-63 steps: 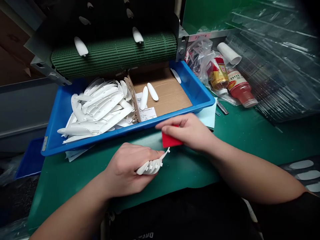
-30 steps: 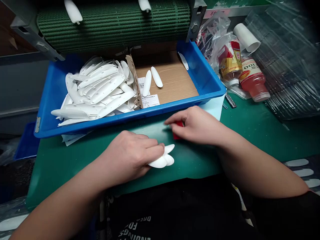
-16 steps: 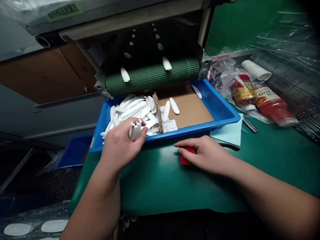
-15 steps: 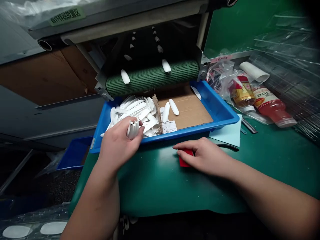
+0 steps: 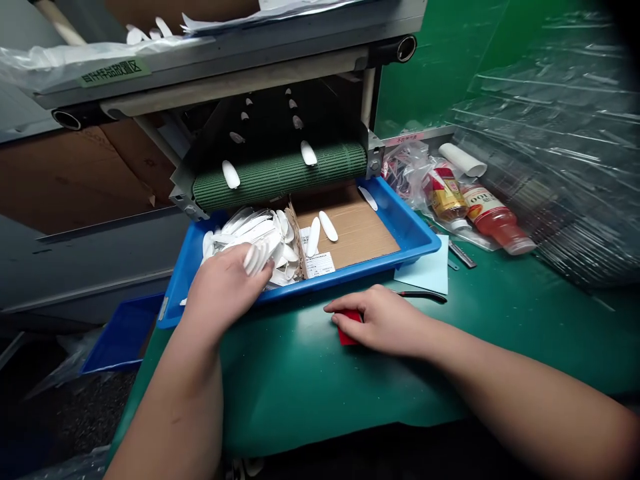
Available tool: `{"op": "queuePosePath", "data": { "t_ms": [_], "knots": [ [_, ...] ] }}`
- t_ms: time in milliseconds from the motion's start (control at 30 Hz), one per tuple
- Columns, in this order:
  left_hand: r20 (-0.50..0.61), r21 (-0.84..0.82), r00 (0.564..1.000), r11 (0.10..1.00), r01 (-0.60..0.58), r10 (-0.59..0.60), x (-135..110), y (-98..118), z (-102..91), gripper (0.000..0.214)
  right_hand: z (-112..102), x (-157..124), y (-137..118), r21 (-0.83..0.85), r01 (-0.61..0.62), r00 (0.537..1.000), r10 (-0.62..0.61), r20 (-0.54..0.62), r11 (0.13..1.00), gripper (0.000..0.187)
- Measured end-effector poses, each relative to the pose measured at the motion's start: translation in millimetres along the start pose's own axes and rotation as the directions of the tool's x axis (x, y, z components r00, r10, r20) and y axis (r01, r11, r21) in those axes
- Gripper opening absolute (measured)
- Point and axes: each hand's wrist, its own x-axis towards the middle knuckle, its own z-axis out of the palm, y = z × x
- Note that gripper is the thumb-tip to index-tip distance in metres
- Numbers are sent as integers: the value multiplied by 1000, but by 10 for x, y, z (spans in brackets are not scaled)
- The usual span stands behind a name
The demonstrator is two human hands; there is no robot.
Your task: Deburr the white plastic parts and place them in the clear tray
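My left hand (image 5: 220, 287) is closed around several white oval plastic pieces (image 5: 257, 259), stacked side by side between thumb and fingers. It hovers over the near left edge of a blue tray (image 5: 320, 285), by a heap of similar white pieces (image 5: 253, 227). Resting on the green tabletop in front of the tray, my right hand (image 5: 387, 321) has its thumb and fingers around a red block (image 5: 349, 328). Part of that block is hidden under the hand.
A green conveyor belt (image 5: 280, 175) carrying white pieces ends above the tray. Cardboard (image 5: 360, 230) lines the tray's right side, with two loose pieces on it. To the right lie plastic bottles (image 5: 495, 217), a cutter knife (image 5: 461, 253), light blue paper (image 5: 425, 267) and clear plastic trays (image 5: 545, 153).
The view has shifted, so the scene sits further left and lower. The white pieces in my left hand have turned and now show their faces more. My right hand stays at the red block.
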Motion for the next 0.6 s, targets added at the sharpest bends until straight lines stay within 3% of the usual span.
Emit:
{"op": "queuePosePath", "data": {
  "t_ms": [133, 167, 233, 333, 400, 500, 533, 600],
  "knots": [
    [-310, -236, 942, 970, 52, -126, -238, 87, -67, 30, 0, -2, 17, 60, 25, 999, -22, -40, 998, 32],
    [-322, -347, 930, 936, 56, -175, -311, 125, -68, 29, -2, 2, 27, 94, 35, 998, -30, -57, 995, 31],
    [-213, -580, 952, 813, 57, -219, -442, 215, -35, 30, -16, 11, 49, 220, 49, 994, -26, -106, 974, 28],
    [88, -760, 994, 641, 107, -62, -571, 358, 103, 37, -63, 11, 70, 535, 38, 977, 82, -199, 844, 26],
    [174, -752, 983, 653, 95, 58, -620, 441, 219, 31, -92, -2, 69, 750, 47, 959, 179, -218, 659, 31],
    [98, -725, 973, 685, -75, 210, -672, 528, 363, 12, -99, -13, 60, 921, 46, 978, 172, -121, 387, 35],
    [47, -724, 959, 671, -159, 278, -688, 544, 396, 6, -95, -9, 61, 935, 3, 989, 136, -55, 356, 37],
    [-75, -699, 910, 629, -339, 407, -712, 562, 442, 3, -91, 5, 70, 906, -93, 992, 117, 48, 413, 37]
  ]
}}
